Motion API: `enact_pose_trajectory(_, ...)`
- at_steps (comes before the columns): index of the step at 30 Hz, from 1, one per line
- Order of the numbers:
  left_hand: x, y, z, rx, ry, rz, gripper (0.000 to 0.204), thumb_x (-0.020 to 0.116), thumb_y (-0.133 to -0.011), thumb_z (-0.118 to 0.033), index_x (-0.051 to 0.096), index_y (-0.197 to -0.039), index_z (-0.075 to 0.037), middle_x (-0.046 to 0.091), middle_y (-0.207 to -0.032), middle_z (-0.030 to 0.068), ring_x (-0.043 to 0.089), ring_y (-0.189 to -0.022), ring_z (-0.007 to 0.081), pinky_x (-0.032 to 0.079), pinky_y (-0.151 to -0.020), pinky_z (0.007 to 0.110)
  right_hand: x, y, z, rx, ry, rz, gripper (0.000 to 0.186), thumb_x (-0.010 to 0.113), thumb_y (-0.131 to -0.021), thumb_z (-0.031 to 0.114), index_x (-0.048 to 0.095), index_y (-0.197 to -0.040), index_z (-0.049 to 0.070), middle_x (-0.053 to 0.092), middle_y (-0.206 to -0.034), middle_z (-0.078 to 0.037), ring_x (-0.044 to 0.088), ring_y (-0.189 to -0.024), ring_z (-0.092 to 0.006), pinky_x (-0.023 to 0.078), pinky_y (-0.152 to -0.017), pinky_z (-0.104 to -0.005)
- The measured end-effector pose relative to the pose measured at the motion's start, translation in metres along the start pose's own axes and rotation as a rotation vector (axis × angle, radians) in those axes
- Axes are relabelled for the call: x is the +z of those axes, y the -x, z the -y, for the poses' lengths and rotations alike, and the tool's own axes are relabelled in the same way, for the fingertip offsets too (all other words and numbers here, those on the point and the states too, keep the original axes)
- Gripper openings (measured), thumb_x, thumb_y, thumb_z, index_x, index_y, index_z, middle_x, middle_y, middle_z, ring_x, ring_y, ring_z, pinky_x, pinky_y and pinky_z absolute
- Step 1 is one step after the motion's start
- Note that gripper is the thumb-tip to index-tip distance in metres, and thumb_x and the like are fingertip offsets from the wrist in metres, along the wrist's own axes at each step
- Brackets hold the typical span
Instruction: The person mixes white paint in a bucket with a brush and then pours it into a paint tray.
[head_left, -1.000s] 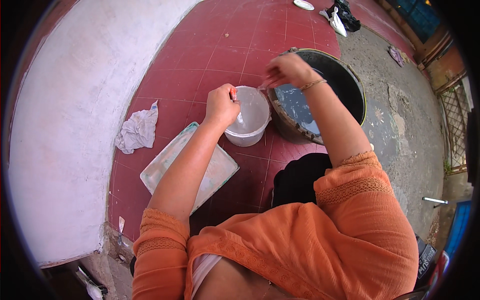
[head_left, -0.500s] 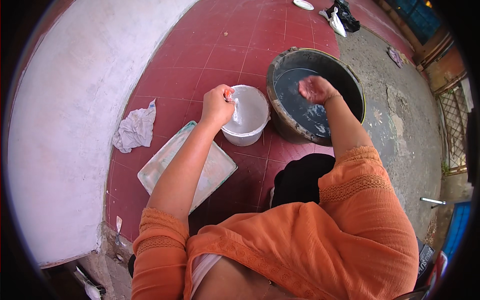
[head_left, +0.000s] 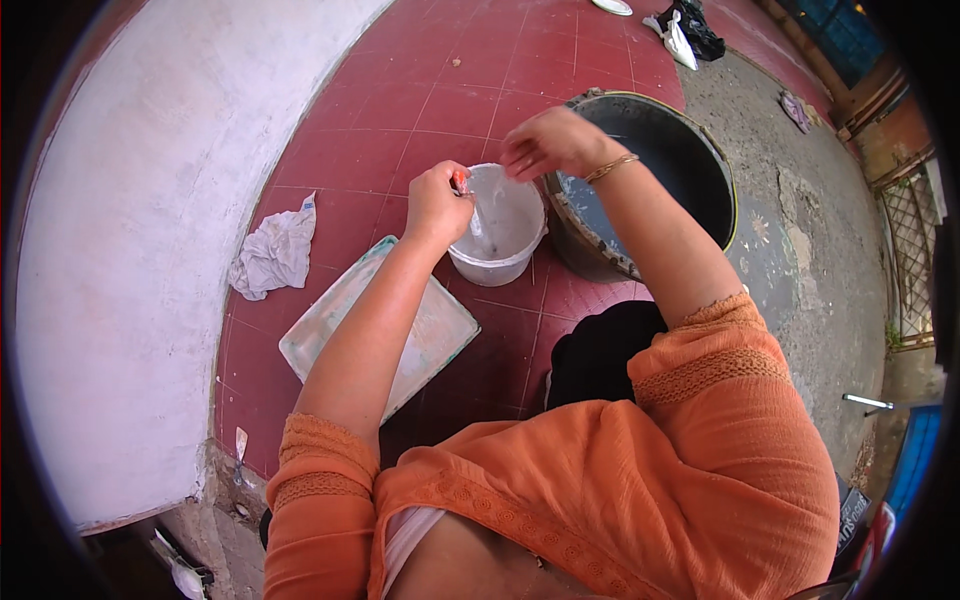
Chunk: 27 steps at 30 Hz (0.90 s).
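Note:
My left hand [head_left: 438,205] is closed round the orange handle of a tool with a whitish, coated end [head_left: 476,220]; its exact kind is hard to make out. That end points down into a small white bucket [head_left: 492,270], whose inside is wet and whitish. Over the gap between this bucket and a large dark tub [head_left: 705,185] hangs my right hand [head_left: 562,142], slightly smeared by motion. Its fingers reach over the white bucket's right rim, bent loosely and holding nothing visible. Greyish water [head_left: 588,195] lies in the tub, partly hidden by my right arm.
A pale rectangular tray [head_left: 430,345] rests on the red tiles under my left forearm. Beside the white wall [head_left: 150,230] lies a crumpled cloth [head_left: 275,250]. A small scraper-like tool [head_left: 240,443] stands near the wall's corner. Black and white plastic bags [head_left: 690,35] lie far off.
My right hand has left the tub's water and moved left, to above the white bucket's rim. My left hand keeps its hold on the tool, almost in the same place.

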<state>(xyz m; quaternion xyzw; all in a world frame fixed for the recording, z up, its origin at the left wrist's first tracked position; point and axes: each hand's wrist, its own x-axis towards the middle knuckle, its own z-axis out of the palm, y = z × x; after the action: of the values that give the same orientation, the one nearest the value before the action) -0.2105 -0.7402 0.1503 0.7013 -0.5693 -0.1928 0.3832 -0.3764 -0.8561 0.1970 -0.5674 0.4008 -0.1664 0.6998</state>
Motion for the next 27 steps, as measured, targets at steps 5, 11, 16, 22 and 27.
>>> enact_pose_trajectory(5,-0.010,0.004,0.009,-0.022,-0.002,0.020,0.025,0.068,-0.068,0.000,0.064,-0.093,-0.003,0.065,-0.081,0.0109,0.063,-0.074,0.0202,0.049,-0.070,0.030,-0.097,-0.007,-0.038,0.041,-0.062,-0.693,0.012,0.053,-0.077,0.007,0.059,-0.075,-0.003,0.059,-0.068,-0.013,0.061,-0.057,-0.0257,0.055,-0.056,-0.0374)
enact_pose_trajectory(11,-0.008,0.001,0.019,-0.071,0.032,0.055,0.027,0.069,-0.070,0.000,0.064,-0.096,-0.005,0.066,-0.084,0.0069,0.062,-0.076,0.0154,0.048,-0.071,0.029,-0.183,-0.008,-0.144,0.219,0.141,-0.710,0.016,0.057,-0.081,0.015,0.058,-0.091,0.003,0.056,-0.081,-0.010,0.057,-0.067,-0.0249,0.052,-0.063,-0.0440)
enact_pose_trajectory(16,-0.008,0.001,0.016,-0.132,0.052,0.042,0.026,0.069,-0.071,0.000,0.063,-0.096,-0.003,0.065,-0.081,0.0073,0.062,-0.071,0.0129,0.049,-0.067,0.027,-0.163,-0.005,-0.125,0.242,-0.780,-0.087,0.022,0.049,-0.087,0.018,0.059,-0.086,-0.002,0.061,-0.080,-0.013,0.062,-0.083,-0.0256,0.054,-0.072,-0.0363)
enact_pose_trajectory(22,0.000,-0.004,0.029,-0.120,0.190,0.022,0.024,0.068,-0.074,-0.003,0.060,-0.096,0.002,0.062,-0.075,0.0067,0.060,-0.062,0.0107,0.049,-0.059,0.024,-0.042,0.004,-0.009,0.201,-0.374,0.046,0.027,0.047,-0.087,0.014,0.060,-0.092,-0.009,0.064,-0.080,-0.016,0.064,-0.069,-0.0262,0.056,-0.067,-0.0349)
enact_pose_trajectory(27,0.017,-0.010,0.018,-0.106,0.174,0.019,0.019,0.071,-0.070,-0.011,0.062,-0.082,0.000,0.062,-0.070,0.0088,0.061,-0.064,0.0190,0.048,-0.064,0.031,-0.014,-0.037,-0.038,-0.140,0.367,0.229,0.025,0.054,-0.080,0.012,0.062,-0.090,-0.009,0.065,-0.080,-0.017,0.066,-0.069,-0.0280,0.056,-0.061,-0.0362)
